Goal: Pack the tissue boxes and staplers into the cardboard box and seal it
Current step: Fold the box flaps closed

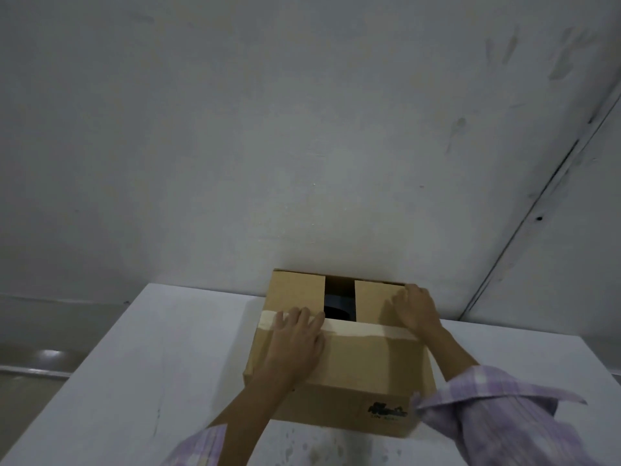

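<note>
A brown cardboard box [356, 361] stands on the white table against the wall. Its near long flap is folded down, with a strip of pale tape [363, 329] along its edge. Two short flaps lie flat at the back, and a dark gap [339, 301] between them shows something dark inside. My left hand [295, 334] lies flat, fingers spread, on the near flap and the tape. My right hand [415, 307] presses with curled fingers on the right short flap near the back right corner. No tissue boxes or staplers show outside the box.
The white table [151, 364] runs left and right of the box, with some stains near its front edge. A grey wall [302, 146] rises right behind the box. Grey floor shows at the far left.
</note>
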